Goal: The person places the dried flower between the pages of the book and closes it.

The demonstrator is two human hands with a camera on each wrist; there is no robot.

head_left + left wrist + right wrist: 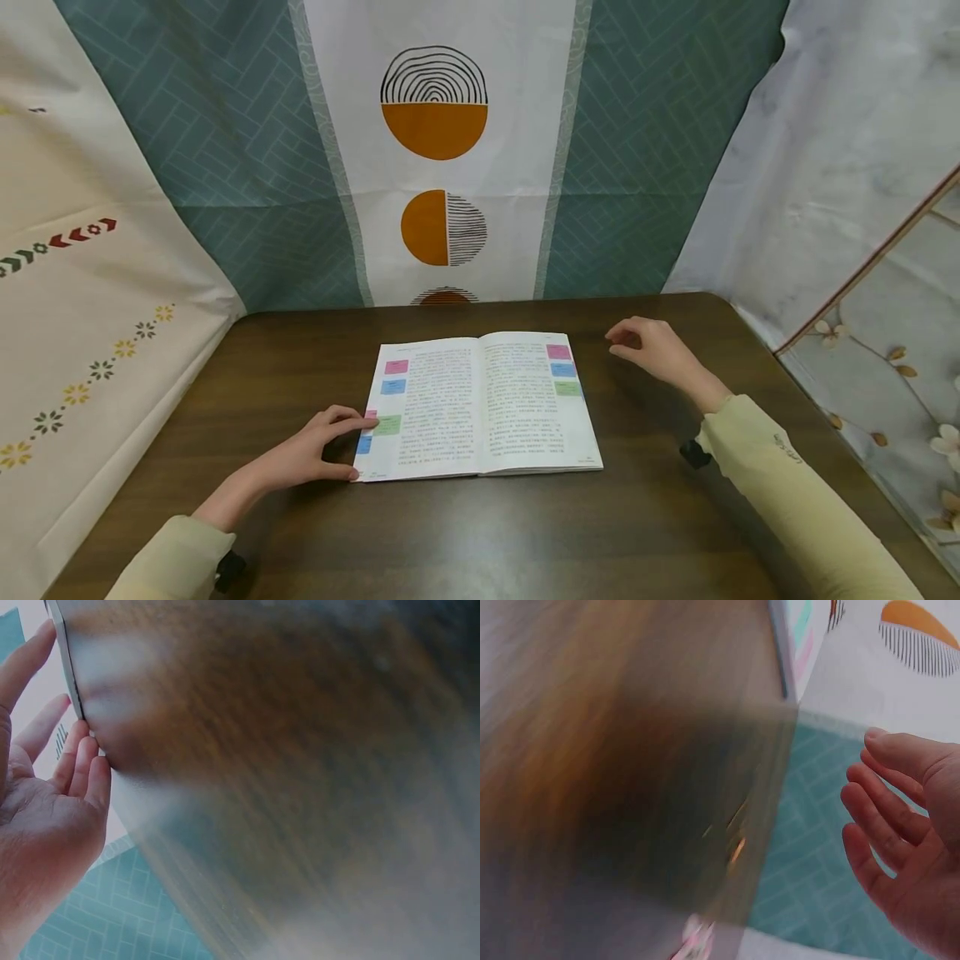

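An open book (442, 417) lies flat on the dark wooden table, both pages full of print. Pink, blue and green sticky notes line its outer margins, among them a green note (387, 426) on the left page. My left hand (318, 446) touches the book's left side, the index fingertip at that note and the thumb at the lower left corner. In the left wrist view, the left hand's fingers (64, 757) reach along the book's edge. To the right of the book, my right hand (656, 350) hovers over the table with loosely bent fingers, holding nothing.
The brown table (480, 533) has a rounded back corner at the right. Behind it hangs a green and white curtain (450, 233) with orange half circles. Patterned cloths flank the table, a cream one (97, 333) left and a floral one (892, 375) right.
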